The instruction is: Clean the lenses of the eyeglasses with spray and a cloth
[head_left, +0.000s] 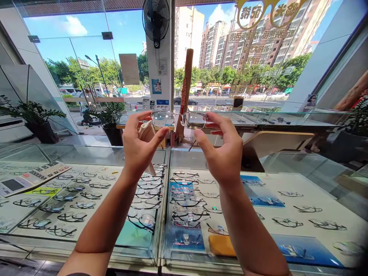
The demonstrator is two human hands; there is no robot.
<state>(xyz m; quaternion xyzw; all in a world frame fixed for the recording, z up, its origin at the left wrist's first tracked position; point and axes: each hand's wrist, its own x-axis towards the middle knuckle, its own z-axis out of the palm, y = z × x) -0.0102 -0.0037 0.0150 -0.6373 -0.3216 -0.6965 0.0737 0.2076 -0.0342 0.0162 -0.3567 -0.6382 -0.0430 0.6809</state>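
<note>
A pair of thin-rimmed eyeglasses (163, 119) with clear lenses is held up in front of me, above the glass display counter. My left hand (140, 142) pinches it at the left edge, and a folded pale cloth (147, 132) is tucked in the same hand, hanging below the fingers. At the opposite edge, my right hand (224, 145) grips the frame with its fingers behind and thumb below. Both temples point back toward me, low between the hands. Through the lenses the background shows.
Glass display cases (168, 184) hold rows of spectacle frames (71, 216). On the left case lies a calculator (34, 177); an orange case (221, 245) sits at lower right. Beyond stand another counter (276, 130), a wooden post (187, 76), potted plants (110, 122) and a wall fan (156, 21).
</note>
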